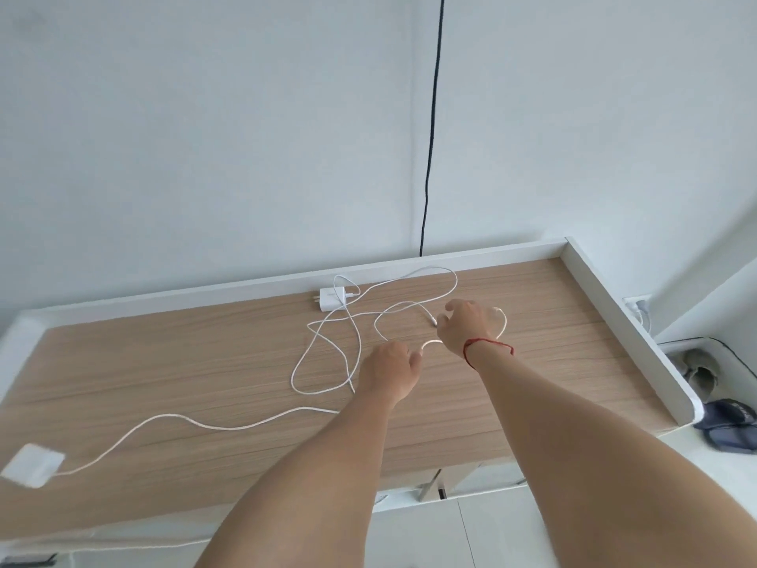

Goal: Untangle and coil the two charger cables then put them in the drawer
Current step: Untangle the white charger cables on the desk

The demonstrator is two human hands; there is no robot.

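**Item:** two white charger cables (347,319), on a wood-topped table (164,362).

**Condition:** tangled. The strands cross and loop over one another mid-table, and no coil is formed.

**Ends:** a small plug block (329,299) lies at the table's back rim. A flat adapter (32,465) lies at the near-left edge, its lead trailing right under the left forearm.

**Progress, as judged:** early untangling. Both coils and the stowing are left to do. No drawer can be identified in view.

**Left grip** (389,373)**:** knuckles up, fingers curled, pinching a strand at the fingertips.

**Right grip** (465,325)**:** red string (487,344) at the wrist. The fingers are curled over a loop of apparently the same strand, which shows on both sides of the hand. A connector end lies just beside them.

**Position:** the held strand spans the gap between the grips. The main tangle lies left of and behind the left grip.

**Other:** black cord (430,137) on the wall; slippers (729,428) on the floor, right.
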